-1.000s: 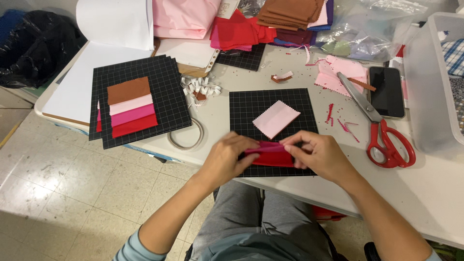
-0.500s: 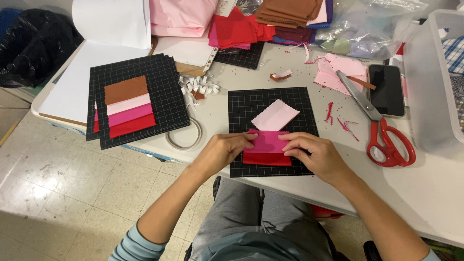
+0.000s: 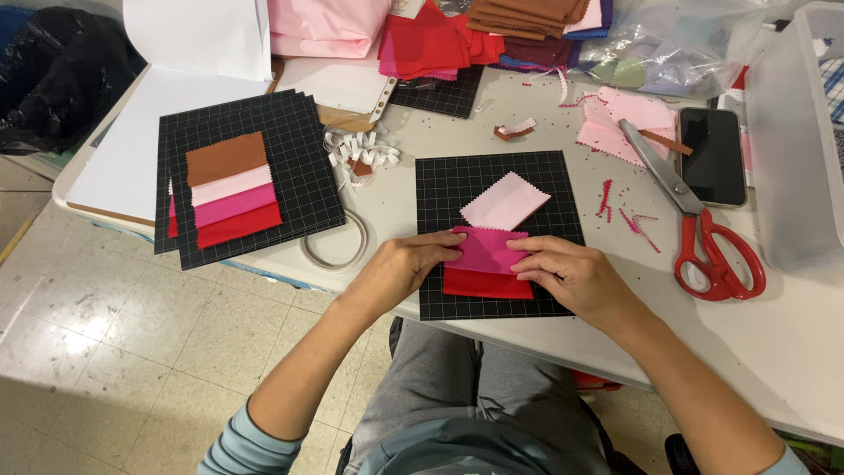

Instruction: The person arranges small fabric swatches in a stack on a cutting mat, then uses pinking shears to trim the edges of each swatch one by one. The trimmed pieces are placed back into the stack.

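Note:
A black gridded card [image 3: 563, 185] lies on the table in front of me. On it a red fabric swatch [image 3: 486, 284] lies flat, with a magenta swatch [image 3: 486, 249] overlapping its upper edge. My left hand [image 3: 400, 268] presses the magenta swatch's left edge. My right hand [image 3: 576, 277] pinches its right edge. A pale pink swatch [image 3: 505, 200] lies loose and tilted on the card, just above them.
A stack of black cards [image 3: 299, 167] at the left carries brown, pale pink, magenta and red swatches. Red-handled scissors [image 3: 703, 237] and a phone [image 3: 712, 154] lie right. Piled fabrics [image 3: 440, 40], a clear bin [image 3: 791, 149], a tape ring [image 3: 334, 246] and scraps surround the card.
The folded magenta swatch in my hands has been laid open flat over the red swatch. Both hands now press it onto the card.

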